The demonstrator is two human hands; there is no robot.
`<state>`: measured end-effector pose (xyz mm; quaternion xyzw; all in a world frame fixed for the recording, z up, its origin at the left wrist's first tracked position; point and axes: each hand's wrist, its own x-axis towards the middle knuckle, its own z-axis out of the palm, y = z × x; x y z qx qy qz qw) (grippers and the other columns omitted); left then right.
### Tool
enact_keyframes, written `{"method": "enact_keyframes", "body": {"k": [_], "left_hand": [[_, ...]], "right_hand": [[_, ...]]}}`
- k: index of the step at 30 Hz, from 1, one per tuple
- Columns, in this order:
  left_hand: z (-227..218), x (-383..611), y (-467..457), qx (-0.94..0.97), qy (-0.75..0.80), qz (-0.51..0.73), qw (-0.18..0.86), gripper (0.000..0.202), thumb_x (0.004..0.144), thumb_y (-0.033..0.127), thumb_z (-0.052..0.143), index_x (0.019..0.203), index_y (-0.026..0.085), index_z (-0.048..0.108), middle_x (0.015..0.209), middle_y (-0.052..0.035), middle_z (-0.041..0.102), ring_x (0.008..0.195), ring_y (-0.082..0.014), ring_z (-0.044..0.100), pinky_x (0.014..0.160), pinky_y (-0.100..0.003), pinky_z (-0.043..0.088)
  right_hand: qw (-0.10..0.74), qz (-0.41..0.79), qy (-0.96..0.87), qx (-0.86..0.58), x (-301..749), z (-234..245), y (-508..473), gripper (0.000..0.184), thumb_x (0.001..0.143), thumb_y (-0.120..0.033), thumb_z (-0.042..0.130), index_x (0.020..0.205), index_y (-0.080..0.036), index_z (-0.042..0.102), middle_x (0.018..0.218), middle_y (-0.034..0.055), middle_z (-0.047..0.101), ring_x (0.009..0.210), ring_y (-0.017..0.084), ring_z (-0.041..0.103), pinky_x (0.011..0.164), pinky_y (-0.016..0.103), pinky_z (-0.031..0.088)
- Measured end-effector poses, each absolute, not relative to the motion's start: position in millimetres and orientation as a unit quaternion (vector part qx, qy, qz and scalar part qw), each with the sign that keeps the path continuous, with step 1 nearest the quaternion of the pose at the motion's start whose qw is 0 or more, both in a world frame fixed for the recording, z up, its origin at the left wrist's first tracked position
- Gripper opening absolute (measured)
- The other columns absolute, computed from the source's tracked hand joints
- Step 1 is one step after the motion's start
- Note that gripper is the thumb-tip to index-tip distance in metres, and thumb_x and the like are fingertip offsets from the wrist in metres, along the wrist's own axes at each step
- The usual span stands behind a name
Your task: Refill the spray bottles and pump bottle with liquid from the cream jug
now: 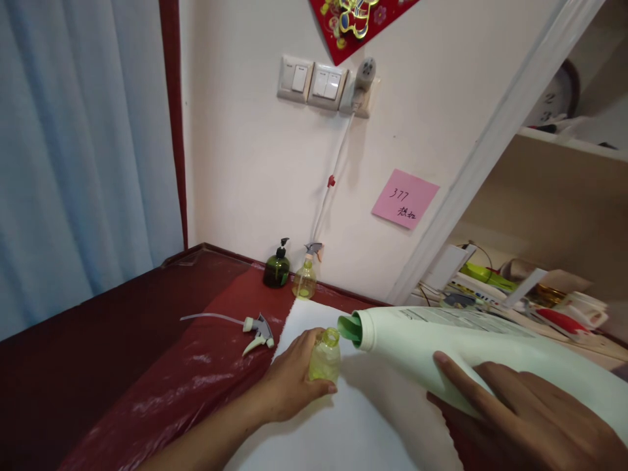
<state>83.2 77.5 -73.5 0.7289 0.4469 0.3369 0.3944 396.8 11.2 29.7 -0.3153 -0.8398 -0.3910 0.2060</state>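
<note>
My left hand (293,383) is wrapped round a small translucent yellow-green spray bottle (326,361), its neck uncapped and pointing up. On the right, my right hand (530,405) grips a large pale green detergent jug (417,340), tipped almost level. The jug's green spout (349,328) is right beside the bottle's mouth; whether liquid is flowing I cannot make out. A grey and white trigger spray head (258,332) with a long clear tube lies on the red plastic sheet to the left. Beneath both hands is a white cloth or paper sheet (373,418).
Against the wall stand a dark green pump bottle (277,269) and another yellow-green spray bottle (305,280) with its trigger head on. A white cable (338,157) hangs from the wall socket. At right, a shelf (574,144) and a cluttered surface hold a white router (483,288).
</note>
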Motion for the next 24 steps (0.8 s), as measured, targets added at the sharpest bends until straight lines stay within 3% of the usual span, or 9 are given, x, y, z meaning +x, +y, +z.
{"method": "enact_keyframes", "body": {"k": [7, 12, 17, 24], "left_hand": [[-71.7, 82.4, 78.0, 0.731, 0.444, 0.336, 0.394, 0.077, 0.074, 0.024, 0.077, 0.143, 0.022, 0.043, 0.144, -0.0121, 0.053, 0.134, -0.0293, 0.048, 0.114, -0.043, 0.037], [-71.0, 83.0, 78.2, 0.731, 0.451, 0.332, 0.390, 0.077, 0.073, 0.025, 0.078, 0.141, 0.021, 0.044, 0.143, -0.0130, 0.054, 0.134, -0.0306, 0.048, 0.114, -0.044, 0.036], [-71.9, 82.1, 77.5, 0.730, 0.455, 0.330, 0.388, 0.077, 0.073, 0.025, 0.076, 0.142, 0.022, 0.042, 0.145, -0.0131, 0.053, 0.135, -0.0309, 0.048, 0.115, -0.045, 0.036], [-72.6, 82.2, 77.2, 0.730, 0.450, 0.338, 0.388, 0.077, 0.073, 0.025, 0.076, 0.142, 0.023, 0.042, 0.145, -0.0121, 0.053, 0.136, -0.0305, 0.047, 0.116, -0.045, 0.035]], "right_hand": [[0.203, -0.389, -0.839, -0.322, 397.4, 30.7, 9.4, 0.045, 0.100, -0.023, 0.049, 0.144, -0.018, 0.055, 0.093, 0.0066, 0.069, 0.070, 0.018, 0.062, 0.068, 0.034, 0.044], [0.206, -0.400, -0.833, -0.320, 398.9, 32.6, 7.7, 0.046, 0.099, -0.027, 0.052, 0.144, -0.019, 0.056, 0.091, 0.0061, 0.070, 0.070, 0.018, 0.063, 0.068, 0.035, 0.044], [0.204, -0.402, -0.833, -0.321, 399.4, 33.4, 7.1, 0.049, 0.102, -0.020, 0.042, 0.150, -0.021, 0.050, 0.093, 0.0063, 0.071, 0.070, 0.019, 0.065, 0.069, 0.035, 0.043], [0.203, -0.411, -0.832, -0.312, 399.6, 34.1, 7.1, 0.050, 0.104, -0.021, 0.039, 0.153, -0.019, 0.045, 0.092, 0.0067, 0.070, 0.069, 0.018, 0.062, 0.069, 0.035, 0.042]]}}
